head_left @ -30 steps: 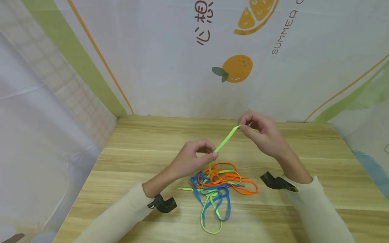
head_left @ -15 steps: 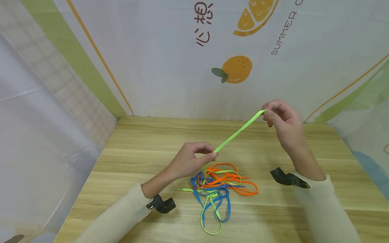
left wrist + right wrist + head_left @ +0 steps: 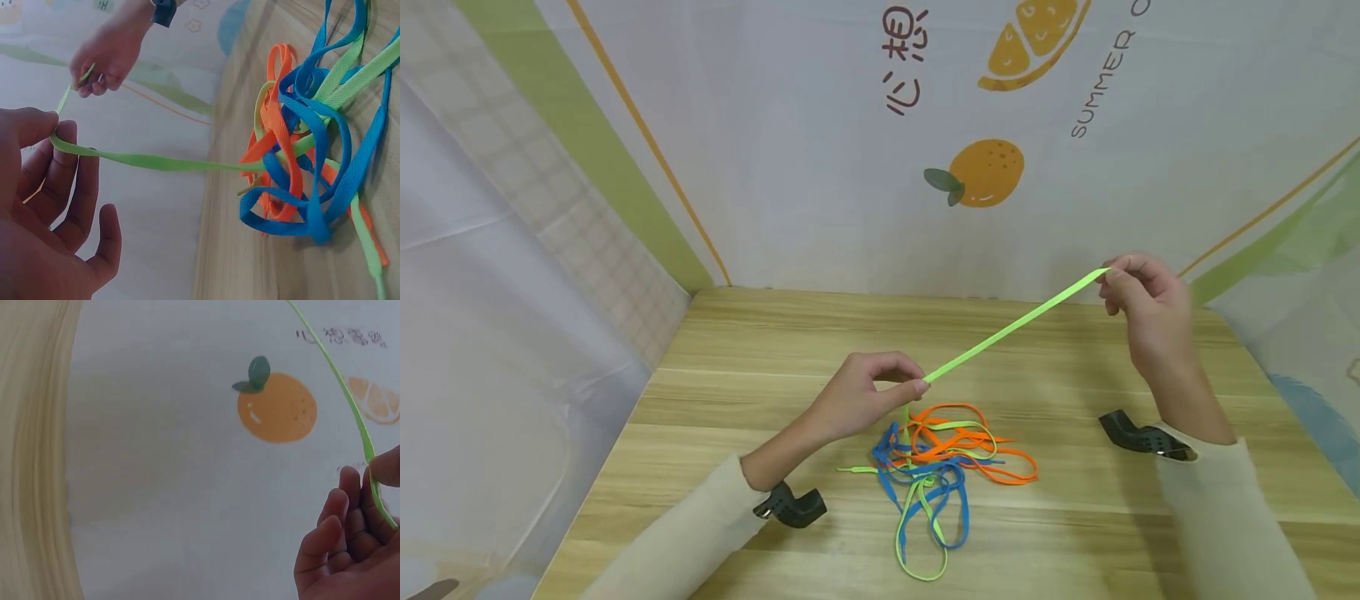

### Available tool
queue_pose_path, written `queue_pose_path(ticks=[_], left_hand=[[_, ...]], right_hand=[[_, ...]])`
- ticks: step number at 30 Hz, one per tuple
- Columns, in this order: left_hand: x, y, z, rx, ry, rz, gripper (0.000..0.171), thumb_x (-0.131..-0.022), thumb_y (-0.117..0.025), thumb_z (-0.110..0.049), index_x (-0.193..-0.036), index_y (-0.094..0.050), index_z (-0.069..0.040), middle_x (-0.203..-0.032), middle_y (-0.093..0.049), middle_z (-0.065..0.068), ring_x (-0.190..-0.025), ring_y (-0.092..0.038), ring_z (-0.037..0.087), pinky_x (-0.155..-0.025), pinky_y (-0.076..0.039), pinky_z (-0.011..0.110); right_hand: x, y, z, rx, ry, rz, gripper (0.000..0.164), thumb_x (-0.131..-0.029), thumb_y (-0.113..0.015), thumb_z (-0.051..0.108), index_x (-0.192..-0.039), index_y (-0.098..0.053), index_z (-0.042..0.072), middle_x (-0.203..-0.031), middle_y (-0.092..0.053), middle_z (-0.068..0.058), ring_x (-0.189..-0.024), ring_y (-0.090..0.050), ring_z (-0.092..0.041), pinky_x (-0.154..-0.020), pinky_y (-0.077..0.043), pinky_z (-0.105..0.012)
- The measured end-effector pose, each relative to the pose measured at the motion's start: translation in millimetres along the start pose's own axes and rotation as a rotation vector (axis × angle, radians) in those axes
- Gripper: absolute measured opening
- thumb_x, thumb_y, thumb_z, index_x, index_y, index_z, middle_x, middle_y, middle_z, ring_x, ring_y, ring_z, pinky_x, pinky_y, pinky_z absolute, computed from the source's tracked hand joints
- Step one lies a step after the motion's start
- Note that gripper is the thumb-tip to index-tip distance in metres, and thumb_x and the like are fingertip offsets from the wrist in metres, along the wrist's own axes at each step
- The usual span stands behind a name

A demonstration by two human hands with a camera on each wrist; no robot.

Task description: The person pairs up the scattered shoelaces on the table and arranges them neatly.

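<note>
A lime-green shoelace (image 3: 1017, 325) stretches taut between the two hands in the head view. The left hand (image 3: 868, 396) pinches it between thumb and forefinger, just above the pile. Up and to the right, the right hand (image 3: 1157, 312) grips the lace near its end; in the right wrist view a short tail (image 3: 382, 509) lies across the fingers. From the left hand the lace drops into a tangle with a blue shoelace (image 3: 955, 500) and an orange shoelace (image 3: 1018, 475) on the table. The left wrist view shows the blue loops (image 3: 325, 219) crossing over green and orange ones.
The wooden table (image 3: 715, 433) carries the tangle near its middle. A white printed curtain (image 3: 820, 167) hangs behind the table, with more cloth at both sides. Black camera mounts sit on the left wrist (image 3: 793, 506) and right wrist (image 3: 1142, 437).
The right hand has moved to the right and slightly up, and the green span between the hands has grown longer. The left hand has barely moved; the tangle stays almost in place.
</note>
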State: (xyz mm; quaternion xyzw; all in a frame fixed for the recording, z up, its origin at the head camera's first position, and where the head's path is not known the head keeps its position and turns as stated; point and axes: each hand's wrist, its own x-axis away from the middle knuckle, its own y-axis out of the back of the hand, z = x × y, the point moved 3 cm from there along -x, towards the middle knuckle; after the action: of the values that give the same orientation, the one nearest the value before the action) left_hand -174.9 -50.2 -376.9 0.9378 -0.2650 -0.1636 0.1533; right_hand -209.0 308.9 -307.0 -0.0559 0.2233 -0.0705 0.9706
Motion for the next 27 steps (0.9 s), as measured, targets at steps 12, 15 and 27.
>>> queue_pose_path(ticks=[12,15,27], left_hand=[[2.2,2.3,1.7,-0.018,0.027,0.007,0.014,-0.105,-0.076,-0.021,-0.112,-0.081,-0.009,-0.104,-0.079,-0.004,-0.105,-0.074,0.016,-0.099,-0.059,0.046],[2.8,3.3,2.8,-0.021,0.031,0.007,0.014,-0.105,-0.076,-0.021,-0.112,-0.081,-0.01,-0.104,-0.079,-0.003,-0.105,-0.074,0.016,-0.1,-0.058,0.049],[8.9,8.7,6.9,-0.005,0.054,0.015,0.014,-0.106,-0.075,-0.018,-0.113,-0.08,-0.007,-0.102,-0.079,-0.002,-0.104,-0.074,0.018,-0.099,-0.06,0.048]], right_hand=[[-10,41,-28,-0.038,-0.159,-0.137,0.016,-0.108,-0.06,-0.002,-0.094,-0.068,0.0,-0.093,-0.069,-0.004,-0.083,-0.059,-0.017,-0.064,-0.051,-0.02],[-11,53,-33,-0.049,-0.208,-0.168,0.015,-0.109,-0.061,0.001,-0.095,-0.067,0.002,-0.096,-0.068,-0.004,-0.084,-0.059,-0.017,-0.064,-0.051,-0.02],[-7,89,-53,-0.023,-0.294,-0.249,0.015,-0.109,-0.063,0.005,-0.096,-0.069,0.002,-0.093,-0.07,0.0,-0.084,-0.06,-0.016,-0.061,-0.051,-0.02]])
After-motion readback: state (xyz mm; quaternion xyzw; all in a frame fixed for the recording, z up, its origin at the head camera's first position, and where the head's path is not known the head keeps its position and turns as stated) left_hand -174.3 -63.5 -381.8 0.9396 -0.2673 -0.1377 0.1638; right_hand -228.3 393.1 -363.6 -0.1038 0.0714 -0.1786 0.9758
